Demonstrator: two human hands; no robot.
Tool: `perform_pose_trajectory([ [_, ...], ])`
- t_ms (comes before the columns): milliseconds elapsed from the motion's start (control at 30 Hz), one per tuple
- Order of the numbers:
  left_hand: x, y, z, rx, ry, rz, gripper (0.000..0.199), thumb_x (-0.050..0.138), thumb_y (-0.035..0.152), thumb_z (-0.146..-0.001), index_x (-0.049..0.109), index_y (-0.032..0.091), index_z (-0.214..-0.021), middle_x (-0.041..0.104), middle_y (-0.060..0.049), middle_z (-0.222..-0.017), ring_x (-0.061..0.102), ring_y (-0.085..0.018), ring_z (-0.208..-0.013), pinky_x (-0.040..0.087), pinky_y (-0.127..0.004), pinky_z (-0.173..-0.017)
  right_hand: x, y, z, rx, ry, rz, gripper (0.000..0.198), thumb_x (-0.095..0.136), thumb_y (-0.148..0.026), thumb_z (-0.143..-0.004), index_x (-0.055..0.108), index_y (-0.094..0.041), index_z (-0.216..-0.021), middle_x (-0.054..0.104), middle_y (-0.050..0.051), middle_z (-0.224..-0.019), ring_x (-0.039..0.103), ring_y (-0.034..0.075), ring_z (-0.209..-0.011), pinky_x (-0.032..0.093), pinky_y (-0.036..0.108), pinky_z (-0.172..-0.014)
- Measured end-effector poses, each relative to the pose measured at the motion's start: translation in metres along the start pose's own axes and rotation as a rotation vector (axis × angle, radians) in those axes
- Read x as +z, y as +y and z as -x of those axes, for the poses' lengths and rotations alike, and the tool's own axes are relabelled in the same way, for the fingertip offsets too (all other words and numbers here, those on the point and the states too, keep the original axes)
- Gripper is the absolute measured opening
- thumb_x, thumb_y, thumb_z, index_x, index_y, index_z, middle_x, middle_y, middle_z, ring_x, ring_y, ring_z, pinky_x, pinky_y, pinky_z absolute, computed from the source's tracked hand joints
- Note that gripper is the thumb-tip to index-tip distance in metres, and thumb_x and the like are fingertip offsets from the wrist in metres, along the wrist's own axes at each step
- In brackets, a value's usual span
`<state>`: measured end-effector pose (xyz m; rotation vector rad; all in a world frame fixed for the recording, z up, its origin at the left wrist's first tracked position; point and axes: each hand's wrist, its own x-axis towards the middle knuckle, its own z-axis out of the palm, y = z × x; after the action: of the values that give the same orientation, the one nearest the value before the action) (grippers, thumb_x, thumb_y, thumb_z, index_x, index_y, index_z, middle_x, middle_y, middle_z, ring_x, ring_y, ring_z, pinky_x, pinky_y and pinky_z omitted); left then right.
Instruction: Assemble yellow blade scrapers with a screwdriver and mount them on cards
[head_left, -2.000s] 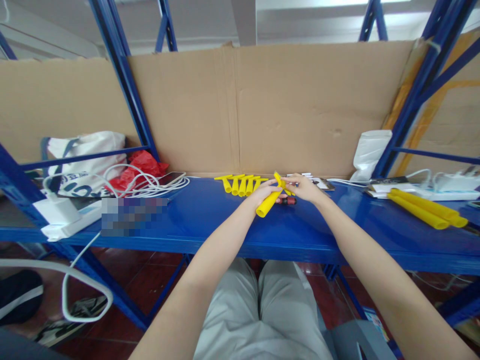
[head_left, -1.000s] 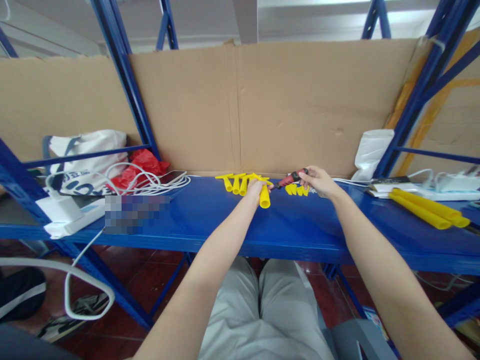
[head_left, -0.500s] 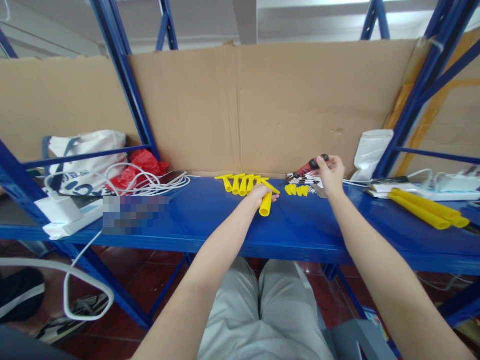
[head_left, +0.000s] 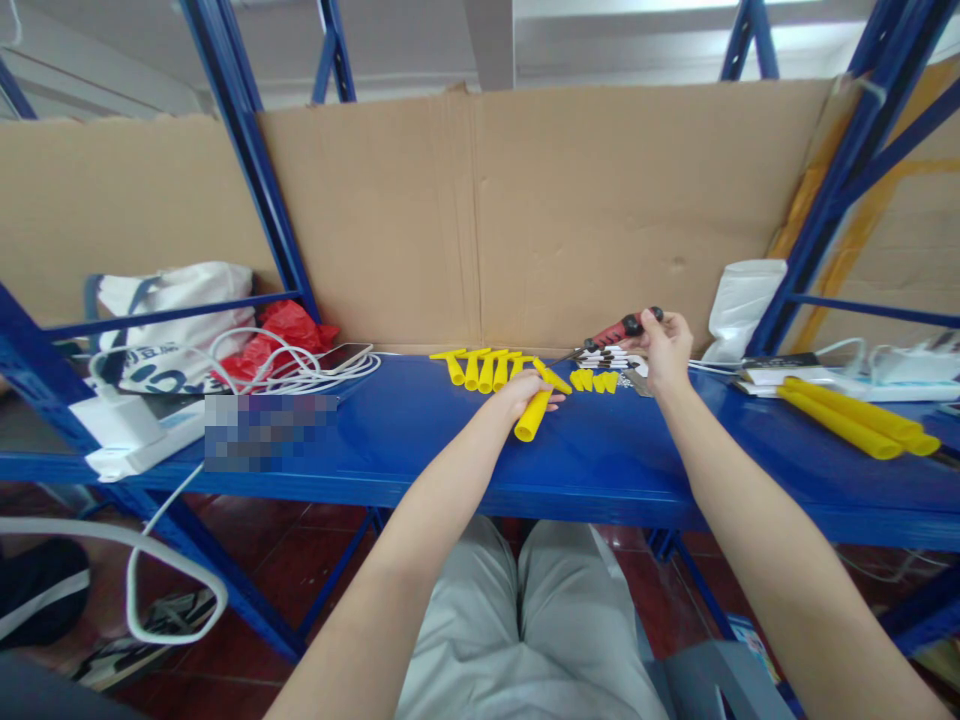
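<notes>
My left hand [head_left: 523, 388] is closed around a yellow T-shaped tube piece [head_left: 533, 414], its open round end facing me and its crossbar slanting at the far end. My right hand [head_left: 667, 350] grips the end of a screwdriver [head_left: 619, 331] with a red and black handle. Its thin shaft points left and down to the crossbar; whether the tip touches is too small to tell. Several similar yellow T-shaped pieces [head_left: 486, 372] lie in a row left of and beyond my left hand. Small yellow pieces [head_left: 594, 381] lie between my hands.
Black-and-white parts [head_left: 604, 358] lie behind the small yellow pieces. Yellow tubes [head_left: 855, 420] rest at the right of the blue shelf [head_left: 600, 470]. White cables [head_left: 315, 368], a red plastic bag [head_left: 281, 335] and a power strip [head_left: 161, 435] are on the left. Cardboard [head_left: 600, 210] stands behind.
The screwdriver has moved left and its shaft now reaches the crossbar area. The yellow T-shaped piece has turned slightly in my left hand, its open end lower and nearer me.
</notes>
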<state>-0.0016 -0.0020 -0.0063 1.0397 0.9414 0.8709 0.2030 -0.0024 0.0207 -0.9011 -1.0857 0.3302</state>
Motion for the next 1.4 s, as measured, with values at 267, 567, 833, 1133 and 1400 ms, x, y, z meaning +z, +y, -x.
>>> perform_pose_trajectory([
  [267,-0.001,0.0,-0.003,0.004,0.002,0.021,0.044,0.045,-0.007,-0.08,0.046,0.015,-0.118,0.065,-0.014,-0.108,0.067,-0.014,-0.061,0.053,-0.024,-0.054,-0.002,0.008,-0.004,-0.074,-0.057,0.073,0.058,0.047,-0.074,-0.07,0.044,-0.023,-0.099,0.059,0.004,-0.076,0.065,0.022,-0.064,0.05,0.034,-0.05],
  [567,0.0,0.002,0.0,0.011,-0.014,0.037,0.041,0.041,-0.006,-0.082,0.043,0.015,-0.116,0.062,-0.015,-0.112,0.066,-0.012,-0.058,0.053,-0.022,-0.049,-0.003,0.009,-0.005,-0.05,-0.042,0.04,0.054,0.053,-0.069,-0.07,0.042,-0.024,-0.097,0.058,0.003,-0.074,0.062,0.019,-0.057,0.048,0.033,-0.048],
  [833,0.0,0.002,0.0,-0.01,0.0,0.037,0.042,0.041,-0.006,-0.082,0.043,0.016,-0.118,0.062,-0.015,-0.111,0.067,-0.013,-0.061,0.054,-0.023,-0.053,-0.002,0.003,-0.002,-0.009,0.015,-0.054,0.047,0.059,-0.064,-0.068,0.042,-0.025,-0.087,0.056,0.0,-0.07,0.061,0.018,-0.057,0.049,0.034,-0.05],
  [1133,0.002,0.003,0.002,-0.019,0.012,0.014,0.045,0.041,-0.006,-0.082,0.04,0.018,-0.12,0.062,-0.012,-0.112,0.068,-0.014,-0.072,0.055,-0.023,-0.057,0.004,0.001,-0.001,-0.022,0.037,-0.26,0.051,0.073,-0.059,-0.055,0.039,-0.024,-0.073,0.05,-0.008,-0.055,0.051,0.012,-0.039,0.041,0.028,-0.038],
  [1400,0.002,0.002,0.004,-0.01,0.002,-0.04,0.041,0.042,-0.006,-0.082,0.042,0.018,-0.116,0.064,-0.01,-0.107,0.068,-0.014,-0.069,0.055,-0.025,-0.06,0.002,-0.003,0.0,-0.02,0.001,-0.262,0.045,0.074,-0.053,-0.058,0.042,-0.024,-0.072,0.045,-0.011,-0.047,0.052,0.012,-0.038,0.041,0.027,-0.039],
])
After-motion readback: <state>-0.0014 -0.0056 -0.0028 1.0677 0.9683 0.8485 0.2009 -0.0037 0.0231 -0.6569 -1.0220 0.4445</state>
